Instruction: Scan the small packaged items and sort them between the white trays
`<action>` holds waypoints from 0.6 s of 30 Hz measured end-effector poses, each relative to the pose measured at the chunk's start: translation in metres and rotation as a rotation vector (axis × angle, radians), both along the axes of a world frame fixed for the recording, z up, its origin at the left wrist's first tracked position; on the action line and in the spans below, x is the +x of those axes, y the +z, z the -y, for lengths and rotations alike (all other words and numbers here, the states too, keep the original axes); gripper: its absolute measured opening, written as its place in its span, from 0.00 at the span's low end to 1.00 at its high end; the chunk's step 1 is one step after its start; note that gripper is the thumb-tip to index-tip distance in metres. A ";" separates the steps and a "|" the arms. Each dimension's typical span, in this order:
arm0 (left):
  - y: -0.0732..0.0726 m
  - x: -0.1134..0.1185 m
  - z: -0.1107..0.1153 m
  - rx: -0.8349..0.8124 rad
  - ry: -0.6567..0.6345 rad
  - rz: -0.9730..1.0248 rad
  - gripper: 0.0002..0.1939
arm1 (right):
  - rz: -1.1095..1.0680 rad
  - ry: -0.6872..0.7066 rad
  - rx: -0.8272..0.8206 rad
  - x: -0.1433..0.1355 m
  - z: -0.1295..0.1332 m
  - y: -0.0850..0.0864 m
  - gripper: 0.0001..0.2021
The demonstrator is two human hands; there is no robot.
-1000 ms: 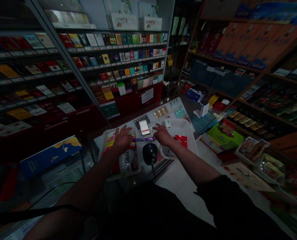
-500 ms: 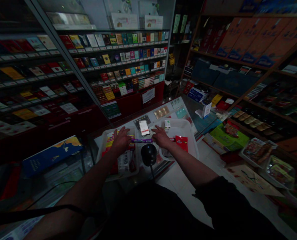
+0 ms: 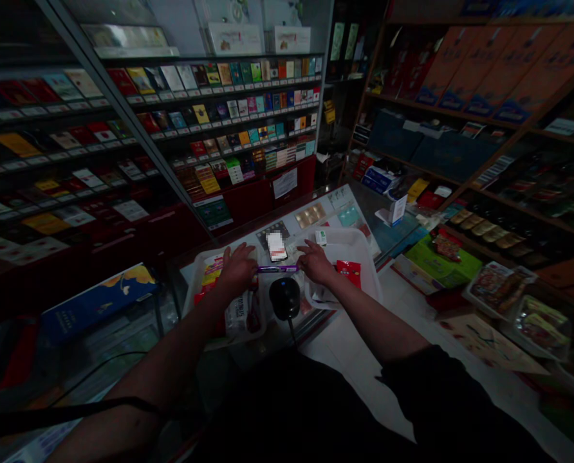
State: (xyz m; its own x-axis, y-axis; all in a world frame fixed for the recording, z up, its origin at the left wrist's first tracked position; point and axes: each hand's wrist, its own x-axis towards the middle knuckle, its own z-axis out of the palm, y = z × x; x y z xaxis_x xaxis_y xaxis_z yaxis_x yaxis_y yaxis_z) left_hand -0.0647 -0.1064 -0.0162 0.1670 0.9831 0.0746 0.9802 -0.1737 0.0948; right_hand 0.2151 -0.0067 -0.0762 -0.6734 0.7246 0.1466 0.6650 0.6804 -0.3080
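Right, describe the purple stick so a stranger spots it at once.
Two white trays sit on the counter. Between them, beyond the black domed device, the left hand and right hand hold the purple stick; no neighbour is both slim and purple.

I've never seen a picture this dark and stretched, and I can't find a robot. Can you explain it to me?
There's no robot: the arms belong to a person wearing a camera on their head, looking down. Their left hand and right hand hold a thin purple stick between them. I can't tell what it is. Nearer the person's body is a rounded black device with a blue light and a cable. Beyond the stick, a phone lies on the counter. The left tray holds colourful packets; the right tray has a red packet.
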 end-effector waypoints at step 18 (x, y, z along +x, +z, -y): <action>0.003 0.090 -0.023 0.092 -0.196 0.018 0.15 | 0.035 -0.117 0.028 0.104 0.006 0.014 0.11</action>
State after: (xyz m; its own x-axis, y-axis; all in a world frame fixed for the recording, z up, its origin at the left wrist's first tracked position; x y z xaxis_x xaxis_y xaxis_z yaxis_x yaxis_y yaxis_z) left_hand 0.0255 -0.0832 -0.0134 0.3526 0.9208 0.1668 0.9250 -0.3699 0.0872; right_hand 0.3188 -0.0126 -0.0617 -0.5898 0.7942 0.1464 0.7501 0.6059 -0.2652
